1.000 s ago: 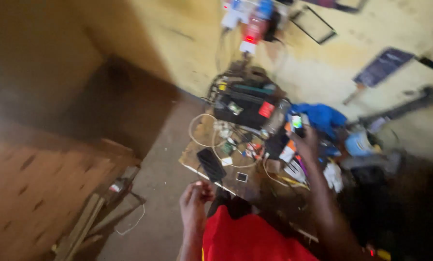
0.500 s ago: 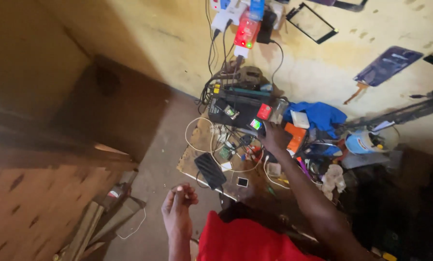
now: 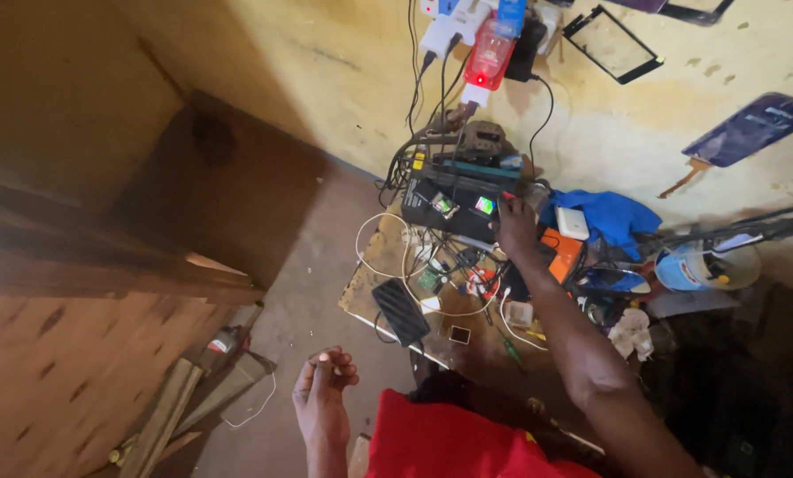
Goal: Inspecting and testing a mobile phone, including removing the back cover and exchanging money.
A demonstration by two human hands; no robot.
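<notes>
Black electronic unit (image 3: 454,199) sits at the back of my cluttered counter (image 3: 370,292), against the yellow wall. Right hand (image 3: 516,226) rests on its right end; finger state unclear. Left hand (image 3: 323,394) hangs over the floor, fingers loosely curled, empty.

My right hand (image 3: 516,226) has moved from the cluttered tabletop (image 3: 370,283) up to the black electronic box (image 3: 454,204), while my left hand (image 3: 324,398) has dropped lower, fingers curled.

Bare hands (image 3: 324,403), bare forearms, red garment (image 3: 454,443)
</notes>
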